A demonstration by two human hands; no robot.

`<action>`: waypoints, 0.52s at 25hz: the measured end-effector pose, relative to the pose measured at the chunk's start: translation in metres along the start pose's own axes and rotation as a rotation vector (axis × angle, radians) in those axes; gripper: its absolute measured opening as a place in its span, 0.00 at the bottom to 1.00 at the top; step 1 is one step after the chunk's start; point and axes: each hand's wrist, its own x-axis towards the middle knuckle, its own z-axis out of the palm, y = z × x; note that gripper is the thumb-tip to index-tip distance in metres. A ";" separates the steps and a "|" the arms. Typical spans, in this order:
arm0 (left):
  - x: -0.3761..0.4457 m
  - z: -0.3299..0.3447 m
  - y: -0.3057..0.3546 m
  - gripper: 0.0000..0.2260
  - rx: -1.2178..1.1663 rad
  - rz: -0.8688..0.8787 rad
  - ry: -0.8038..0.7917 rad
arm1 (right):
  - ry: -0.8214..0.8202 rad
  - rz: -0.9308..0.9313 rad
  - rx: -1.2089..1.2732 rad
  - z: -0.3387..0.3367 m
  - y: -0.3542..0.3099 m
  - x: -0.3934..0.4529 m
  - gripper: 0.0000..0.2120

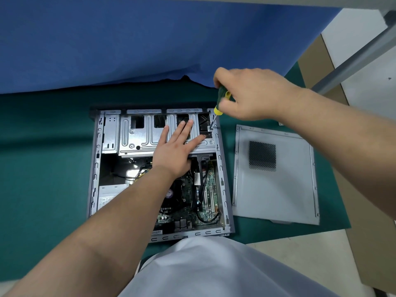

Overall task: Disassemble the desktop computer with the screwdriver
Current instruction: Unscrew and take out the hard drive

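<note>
Green mat (53, 159) under computer case (224, 168), side panel (285, 189).

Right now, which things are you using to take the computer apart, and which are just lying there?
In use:
- screwdriver, gripped by the right hand, tip at the case's far right corner
- computer case, lying open
- drive cage, pressed flat by the left hand

Just lying there:
- side panel, already off, right of the case
- green mat
- blue cloth

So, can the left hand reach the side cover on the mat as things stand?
Probably not easily: the left hand presses flat on the drive cage, and the right hand, gripping the screwdriver, lies between it and the side cover.
</note>
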 end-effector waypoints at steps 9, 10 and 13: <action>0.000 0.001 0.000 0.41 0.005 -0.001 0.007 | 0.036 0.053 -0.030 0.003 -0.002 -0.001 0.19; 0.000 0.001 0.000 0.41 0.006 -0.001 0.006 | 0.030 0.019 -0.034 0.004 -0.002 -0.001 0.16; 0.000 0.001 0.000 0.41 0.004 0.001 0.009 | -0.017 -0.018 0.105 0.004 -0.002 -0.004 0.16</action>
